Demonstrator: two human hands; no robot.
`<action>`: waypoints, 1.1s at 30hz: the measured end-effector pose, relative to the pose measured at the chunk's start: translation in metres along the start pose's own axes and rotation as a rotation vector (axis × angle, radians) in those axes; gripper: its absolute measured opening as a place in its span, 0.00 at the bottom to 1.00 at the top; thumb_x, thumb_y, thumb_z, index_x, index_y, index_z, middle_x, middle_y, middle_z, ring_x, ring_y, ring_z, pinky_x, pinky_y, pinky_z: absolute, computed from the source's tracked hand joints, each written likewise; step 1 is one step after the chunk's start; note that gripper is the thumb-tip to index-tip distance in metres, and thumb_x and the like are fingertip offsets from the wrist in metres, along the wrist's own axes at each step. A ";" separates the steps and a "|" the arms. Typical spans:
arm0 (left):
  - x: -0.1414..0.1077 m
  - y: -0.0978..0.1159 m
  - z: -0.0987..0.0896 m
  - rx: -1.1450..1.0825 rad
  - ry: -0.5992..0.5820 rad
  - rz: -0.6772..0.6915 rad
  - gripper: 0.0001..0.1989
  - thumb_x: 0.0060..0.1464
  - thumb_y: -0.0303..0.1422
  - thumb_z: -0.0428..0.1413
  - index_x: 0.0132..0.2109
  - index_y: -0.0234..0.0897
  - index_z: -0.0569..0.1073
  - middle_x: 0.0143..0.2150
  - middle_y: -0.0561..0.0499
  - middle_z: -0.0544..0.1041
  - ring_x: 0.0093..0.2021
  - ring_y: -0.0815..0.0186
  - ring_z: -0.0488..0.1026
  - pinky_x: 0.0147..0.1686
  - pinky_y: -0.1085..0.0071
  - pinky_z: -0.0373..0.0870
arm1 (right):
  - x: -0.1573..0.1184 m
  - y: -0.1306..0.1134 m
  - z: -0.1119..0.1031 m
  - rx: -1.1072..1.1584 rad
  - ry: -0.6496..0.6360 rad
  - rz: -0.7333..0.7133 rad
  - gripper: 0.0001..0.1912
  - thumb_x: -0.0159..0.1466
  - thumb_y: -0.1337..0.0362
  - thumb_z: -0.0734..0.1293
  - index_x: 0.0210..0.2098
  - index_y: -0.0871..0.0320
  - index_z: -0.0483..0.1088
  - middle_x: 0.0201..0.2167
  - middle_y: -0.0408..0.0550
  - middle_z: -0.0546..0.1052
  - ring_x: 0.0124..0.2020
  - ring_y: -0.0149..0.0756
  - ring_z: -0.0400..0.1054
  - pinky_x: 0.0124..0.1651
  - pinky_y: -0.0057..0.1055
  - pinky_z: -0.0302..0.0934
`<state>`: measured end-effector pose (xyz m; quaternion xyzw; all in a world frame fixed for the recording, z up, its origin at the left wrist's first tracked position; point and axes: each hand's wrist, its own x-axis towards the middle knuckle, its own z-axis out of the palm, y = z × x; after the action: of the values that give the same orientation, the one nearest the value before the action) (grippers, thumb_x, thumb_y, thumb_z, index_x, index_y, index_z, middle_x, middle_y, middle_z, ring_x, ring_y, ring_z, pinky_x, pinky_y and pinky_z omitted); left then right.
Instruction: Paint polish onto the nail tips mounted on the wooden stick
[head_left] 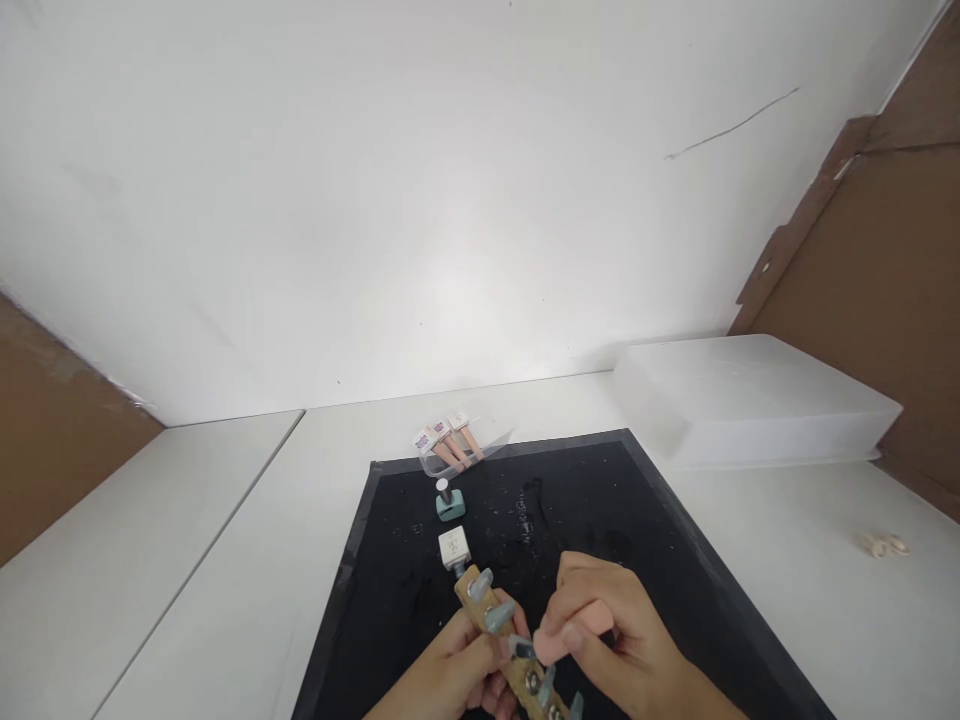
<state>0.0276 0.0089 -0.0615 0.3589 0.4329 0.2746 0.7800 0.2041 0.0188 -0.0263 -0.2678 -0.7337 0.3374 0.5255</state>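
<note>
My left hand [465,665] is closed round a wooden bar [474,592] that has several grey false nails [499,615] mounted along it. My right hand [611,630] pinches a small pink nail buffer [574,632]. Its lower left end is at one of the nails near my left thumb, seemingly touching it. Just beyond the bar's far end lies a white square piece [454,547] with a dark neck; whether it joins the bar I cannot tell. Behind that stands a teal nail polish bottle [451,505] with a dark, pale-topped cap.
A clear tray [491,437] holding pink sticks with white labels [452,440] sits at the black mat's [592,490] back edge. A translucent white box [757,400] stands at the back right. Small cream objects [883,544] lie at the far right. A white wall rises behind.
</note>
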 end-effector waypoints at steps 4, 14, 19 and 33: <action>0.000 0.001 0.001 -0.015 0.001 -0.020 0.19 0.41 0.45 0.59 0.33 0.35 0.65 0.15 0.60 0.65 0.15 0.76 0.60 0.22 0.74 0.61 | 0.001 -0.001 -0.001 -0.027 0.032 0.005 0.19 0.66 0.57 0.58 0.24 0.56 0.72 0.15 0.46 0.73 0.19 0.33 0.60 0.23 0.29 0.55; 0.000 -0.001 0.000 -0.012 0.030 -0.020 0.18 0.40 0.43 0.59 0.34 0.35 0.66 0.15 0.60 0.65 0.15 0.76 0.60 0.21 0.74 0.62 | 0.003 -0.005 -0.002 -0.056 0.004 -0.052 0.16 0.66 0.56 0.58 0.30 0.56 0.73 0.17 0.47 0.74 0.19 0.34 0.61 0.22 0.30 0.55; 0.001 -0.003 -0.001 -0.001 0.021 0.002 0.18 0.42 0.45 0.59 0.33 0.36 0.66 0.17 0.59 0.67 0.16 0.75 0.61 0.23 0.73 0.64 | 0.002 -0.003 0.000 -0.049 0.002 -0.007 0.16 0.65 0.59 0.59 0.26 0.56 0.73 0.17 0.47 0.76 0.19 0.34 0.62 0.22 0.29 0.57; 0.002 -0.003 -0.002 0.063 -0.068 0.056 0.15 0.50 0.44 0.55 0.36 0.36 0.66 0.21 0.58 0.65 0.21 0.75 0.63 0.30 0.68 0.70 | -0.006 0.005 0.000 -0.003 0.021 0.081 0.15 0.65 0.59 0.61 0.28 0.58 0.73 0.17 0.46 0.73 0.19 0.32 0.62 0.23 0.28 0.58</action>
<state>0.0271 0.0095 -0.0655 0.4042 0.4042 0.2702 0.7747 0.2062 0.0171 -0.0336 -0.3015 -0.7171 0.3545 0.5188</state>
